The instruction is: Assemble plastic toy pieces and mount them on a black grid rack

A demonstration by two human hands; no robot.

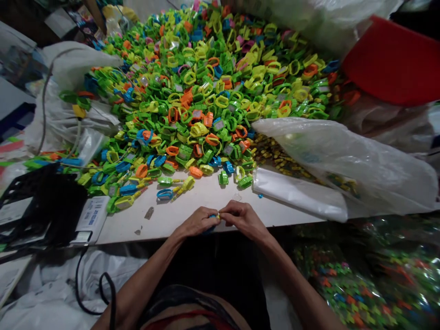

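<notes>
My left hand (199, 222) and my right hand (242, 219) meet at the near edge of the white table (192, 206). Both are closed in a pinch around a small blue plastic piece (213, 217), with a bit of yellow showing between the fingertips. Most of that piece is hidden by my fingers. Just beyond my hands lies a huge heap of small plastic loop-shaped toys (206, 91) in green, yellow, orange and blue. A few loose ones, such as a blue one (165, 195), lie nearest my hands.
A clear plastic bag (343, 160) of small yellow parts lies at the right, with a flat stack of clear bags (299, 192) beside it. A black crate (41, 206) and a white box (91, 215) sit at the left. A red tub (395, 59) stands at the back right.
</notes>
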